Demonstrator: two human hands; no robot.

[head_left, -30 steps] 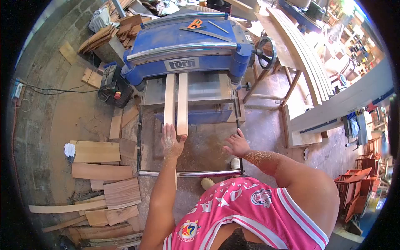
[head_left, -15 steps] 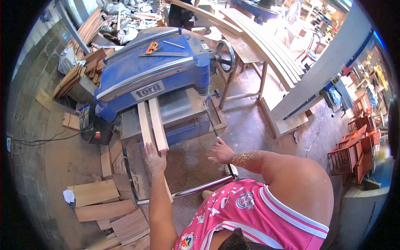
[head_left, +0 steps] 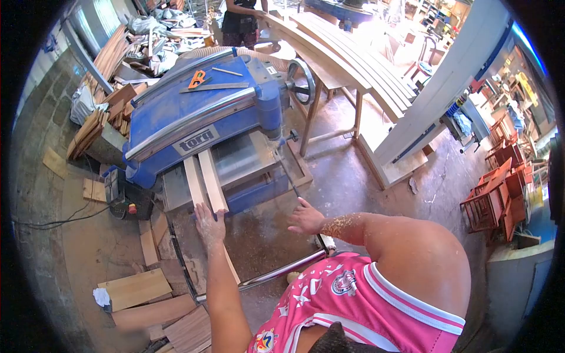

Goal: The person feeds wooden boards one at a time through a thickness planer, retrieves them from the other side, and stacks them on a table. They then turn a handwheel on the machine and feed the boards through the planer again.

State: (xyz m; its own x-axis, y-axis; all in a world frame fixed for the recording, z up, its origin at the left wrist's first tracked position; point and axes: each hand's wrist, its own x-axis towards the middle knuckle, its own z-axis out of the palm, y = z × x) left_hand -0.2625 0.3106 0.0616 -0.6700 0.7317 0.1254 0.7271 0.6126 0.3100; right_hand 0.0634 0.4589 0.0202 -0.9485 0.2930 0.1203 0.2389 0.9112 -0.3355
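Observation:
Two pale wooden strips lie side by side, their far ends under the blue planer (head_left: 194, 106) marked "torq". My left hand (head_left: 209, 226), dusted with sawdust, lies with spread fingers on the longer left strip (head_left: 196, 182), which runs on beneath my hand toward me. The right strip (head_left: 213, 182) ends just beyond my fingertips. My right hand (head_left: 306, 217) is held to the right with its fingers apart, near a dark rod of the machine frame, and holds nothing. Sawdust covers part of my right forearm.
An orange-handled square (head_left: 197, 79) rests on the planer. Behind it, a person (head_left: 240, 23) stands at long boards (head_left: 347, 53) on a wooden stand. Cut boards (head_left: 138, 288) lie on the floor at left; a post (head_left: 441, 88) and red-brown chairs (head_left: 494, 194) are at right.
The view has shifted, so the planer appears lower and further left. More of the person behind it shows. The strips reach slightly less far out from the planer toward me.

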